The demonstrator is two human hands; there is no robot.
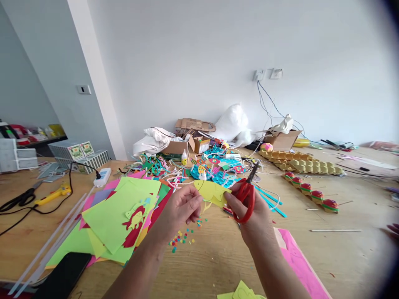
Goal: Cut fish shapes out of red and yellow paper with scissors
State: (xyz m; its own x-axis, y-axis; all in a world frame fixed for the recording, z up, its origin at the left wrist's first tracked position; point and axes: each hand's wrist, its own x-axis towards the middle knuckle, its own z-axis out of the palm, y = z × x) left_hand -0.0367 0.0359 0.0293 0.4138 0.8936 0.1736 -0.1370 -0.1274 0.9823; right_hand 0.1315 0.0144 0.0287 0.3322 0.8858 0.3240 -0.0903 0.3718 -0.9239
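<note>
A yellow piece of paper with a pencil-drawn fish outline is held up over the table. My left hand has its fingers curled in at the paper's left end, thumb against the forefinger. At the right end, my right hand pinches the paper between thumb and finger. That same hand carries red-handled scissors, with the dark blades pointing up and away from the paper. Small coloured paper dots lie on the table below my left hand. Yellow paper scraps lie at the near edge.
Stacked coloured sheets with cut paper fish lie left, beside a phone and a yellow glue gun. A pink sheet lies right. Behind are craft clutter, egg cartons and a red-green egg-carton caterpillar. Fingers show at the far right edge.
</note>
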